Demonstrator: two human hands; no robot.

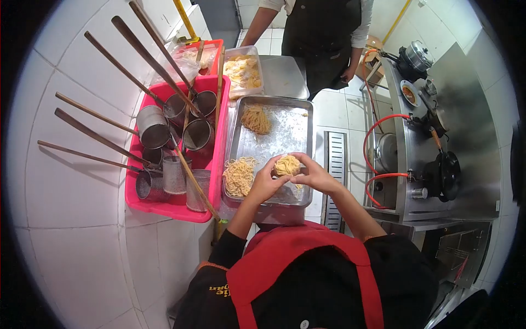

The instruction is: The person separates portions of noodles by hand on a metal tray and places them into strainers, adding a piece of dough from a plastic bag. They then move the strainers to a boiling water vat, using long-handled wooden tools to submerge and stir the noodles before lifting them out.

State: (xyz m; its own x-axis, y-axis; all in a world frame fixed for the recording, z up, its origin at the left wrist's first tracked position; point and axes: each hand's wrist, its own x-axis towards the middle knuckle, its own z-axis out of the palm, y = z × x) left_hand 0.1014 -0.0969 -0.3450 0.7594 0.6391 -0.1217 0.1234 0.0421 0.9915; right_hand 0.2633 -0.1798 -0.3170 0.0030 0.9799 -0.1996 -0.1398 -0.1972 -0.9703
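Noodle bundle (287, 164) sits cupped between left hand (265, 183) and right hand (313, 176), fingers of both curled around it, just above the near end of the metal tray (274, 145). On the tray: one noodle nest (239, 175) left of the hands, another (256, 119) at the far end. Pink basket (205, 159) of long-handled strainers touches the tray's left side.

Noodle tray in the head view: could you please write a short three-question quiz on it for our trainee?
1. True or false: both hands, left hand and right hand, hold one noodle bundle above the metal tray.
2. How many noodle nests lie in the tray itself?
3. What holds the long-handled strainers: A) pink basket, B) steel pot, C) drawer?

Key: 1 true; 2 two, a far nest and a near nest; 3 A.
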